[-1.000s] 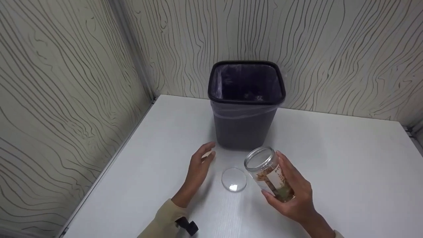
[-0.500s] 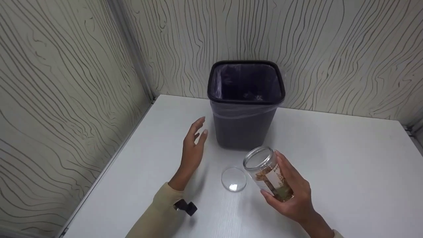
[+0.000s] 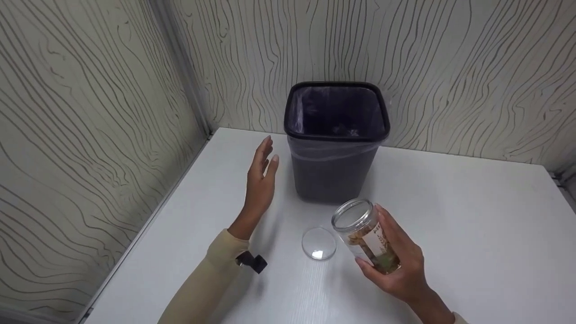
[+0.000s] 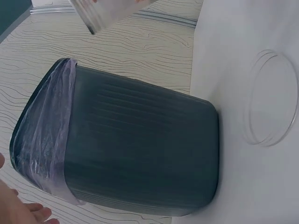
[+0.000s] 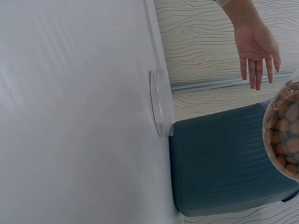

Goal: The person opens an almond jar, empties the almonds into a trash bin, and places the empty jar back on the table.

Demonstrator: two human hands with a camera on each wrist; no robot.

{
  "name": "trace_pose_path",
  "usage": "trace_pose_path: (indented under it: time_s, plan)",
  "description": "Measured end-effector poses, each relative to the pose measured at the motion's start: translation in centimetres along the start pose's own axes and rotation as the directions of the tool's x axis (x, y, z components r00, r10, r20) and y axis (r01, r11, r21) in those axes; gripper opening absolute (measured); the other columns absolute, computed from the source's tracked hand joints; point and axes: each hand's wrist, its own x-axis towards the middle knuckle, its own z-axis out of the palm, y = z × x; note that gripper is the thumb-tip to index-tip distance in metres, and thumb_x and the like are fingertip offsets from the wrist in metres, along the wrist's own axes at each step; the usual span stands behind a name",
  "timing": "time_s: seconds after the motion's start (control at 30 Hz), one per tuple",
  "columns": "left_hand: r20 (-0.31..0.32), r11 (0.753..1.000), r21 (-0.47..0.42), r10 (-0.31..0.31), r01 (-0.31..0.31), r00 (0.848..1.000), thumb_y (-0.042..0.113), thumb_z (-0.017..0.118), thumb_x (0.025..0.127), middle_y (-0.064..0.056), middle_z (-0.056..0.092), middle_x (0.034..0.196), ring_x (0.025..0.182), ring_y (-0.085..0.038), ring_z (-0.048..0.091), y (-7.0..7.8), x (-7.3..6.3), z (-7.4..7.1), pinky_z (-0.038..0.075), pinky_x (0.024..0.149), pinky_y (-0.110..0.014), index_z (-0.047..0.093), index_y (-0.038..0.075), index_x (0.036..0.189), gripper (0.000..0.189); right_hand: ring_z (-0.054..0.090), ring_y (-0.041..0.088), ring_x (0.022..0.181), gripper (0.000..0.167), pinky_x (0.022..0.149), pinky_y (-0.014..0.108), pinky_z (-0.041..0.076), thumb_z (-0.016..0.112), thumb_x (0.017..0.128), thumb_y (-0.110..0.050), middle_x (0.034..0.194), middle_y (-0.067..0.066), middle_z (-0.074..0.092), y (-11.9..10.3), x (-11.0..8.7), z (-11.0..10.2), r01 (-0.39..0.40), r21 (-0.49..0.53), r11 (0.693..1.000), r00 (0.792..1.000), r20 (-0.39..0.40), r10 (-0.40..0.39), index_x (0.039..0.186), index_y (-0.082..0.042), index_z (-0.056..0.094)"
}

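My right hand [image 3: 402,270] grips a clear jar [image 3: 365,245] with a printed label, tilted with its open mouth up and to the left. Through the jar's base [image 5: 286,133], brown almonds show in the right wrist view. My left hand [image 3: 261,189] is raised left of the bin [image 3: 330,175], fingers extended, thumb apart, holding nothing. In the right wrist view the left palm [image 5: 256,44] faces the camera. A clear round lid [image 3: 318,244] lies flat on the table between the hands.
The dark bin, lined with a clear bag [image 4: 51,135], stands upright near the back of the white table [image 3: 463,238]. Wood-grain patterned panels [image 3: 468,81] rise behind and along the left. A black strap [image 3: 252,261] sits on the left sleeve.
My left hand has moved up and a little left, from beside the lid to beside the bin, its fingers straightening. The right hand and the jar stay almost still.
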Motion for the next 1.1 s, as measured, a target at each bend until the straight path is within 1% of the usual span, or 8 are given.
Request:
trace_pose_path:
  time_s: [0.13, 0.27, 0.4, 0.57, 0.8, 0.93, 1.1]
  plan:
    - [-0.004, 1.000, 0.008, 0.001, -0.001, 1.000, 0.027, 0.044, 0.110, -0.006, 0.035, 0.163, 0.149, -0.018, 0.033, 0.2, 0.8, -0.1, 0.026, 0.121, -0.041, 0.029, 0.011, 0.160, 0.055, 0.055, 0.029, 0.134, 0.080, 0.111, 0.028, 0.041, 0.082, 0.084, -0.034, 0.133, 0.041, 0.053, 0.2, -0.1, 0.0, 0.002, 0.006, 1.000, 1.000, -0.006, -0.002, 0.131, 0.022, 0.050]
    - [0.005, 1.000, 0.013, 0.014, -0.014, 1.000, 0.029, 0.044, 0.110, -0.004, 0.033, 0.164, 0.149, -0.017, 0.032, 0.0, 1.5, 0.0, 0.025, 0.121, -0.039, 0.028, 0.013, 0.161, 0.056, 0.054, 0.029, 0.135, 0.081, 0.111, 0.029, 0.041, 0.082, 0.084, -0.036, 0.134, 0.041, 0.053, 0.4, -0.2, 0.0, -0.001, -0.005, 1.000, 1.000, -0.005, 0.001, 0.131, 0.022, 0.050]
    - [0.016, 1.000, 0.020, 0.018, -0.018, 1.000, 0.031, 0.042, 0.110, -0.004, 0.030, 0.165, 0.150, -0.019, 0.031, -0.5, 1.5, 0.3, 0.026, 0.121, -0.040, 0.027, 0.013, 0.161, 0.056, 0.053, 0.028, 0.136, 0.082, 0.111, 0.028, 0.040, 0.082, 0.084, -0.037, 0.134, 0.041, 0.052, 0.4, -0.4, -0.1, -0.009, -0.016, 1.000, 1.000, 0.000, 0.009, 0.132, 0.022, 0.050]
    - [0.010, 1.000, 0.017, 0.014, -0.014, 1.000, 0.028, 0.042, 0.110, -0.005, 0.030, 0.165, 0.150, -0.020, 0.030, -1.0, 1.5, 0.5, 0.027, 0.121, -0.042, 0.028, 0.013, 0.161, 0.054, 0.053, 0.028, 0.135, 0.082, 0.111, 0.028, 0.041, 0.083, 0.083, -0.035, 0.134, 0.041, 0.052, 0.3, -0.3, -0.1, -0.007, -0.012, 1.000, 1.000, -0.002, 0.007, 0.132, 0.022, 0.049]
    - [-0.016, 0.999, 0.012, 0.038, -0.038, 0.999, 0.024, 0.042, 0.110, -0.009, 0.030, 0.165, 0.150, -0.021, 0.030, -0.6, 2.2, 0.5, 0.028, 0.121, -0.037, 0.031, 0.012, 0.160, 0.052, 0.054, 0.028, 0.134, 0.080, 0.111, 0.028, 0.041, 0.082, 0.084, -0.035, 0.132, 0.042, 0.054, 0.1, 0.1, 0.0, 0.014, -0.015, 1.000, 1.000, -0.010, -0.015, 0.130, 0.022, 0.051]
    - [-0.010, 0.998, 0.008, 0.060, -0.060, 0.998, 0.025, 0.042, 0.110, -0.009, 0.031, 0.165, 0.150, -0.020, 0.031, -0.4, 2.7, 0.6, 0.029, 0.120, -0.036, 0.030, 0.012, 0.160, 0.053, 0.055, 0.029, 0.133, 0.079, 0.110, 0.028, 0.042, 0.082, 0.083, -0.033, 0.131, 0.042, 0.054, 0.0, 0.2, 0.1, 0.023, -0.006, 1.000, 1.000, -0.015, -0.023, 0.130, 0.023, 0.051]
    - [0.002, 0.996, 0.019, 0.086, -0.086, 0.996, 0.027, 0.042, 0.110, -0.007, 0.033, 0.164, 0.150, -0.019, 0.031, -0.2, 3.2, 0.7, 0.030, 0.119, -0.037, 0.031, 0.012, 0.160, 0.053, 0.055, 0.030, 0.133, 0.078, 0.110, 0.028, 0.042, 0.083, 0.083, -0.032, 0.131, 0.042, 0.054, 0.1, 0.1, 0.2, 0.030, 0.000, 1.000, 0.999, -0.017, -0.030, 0.130, 0.022, 0.051]
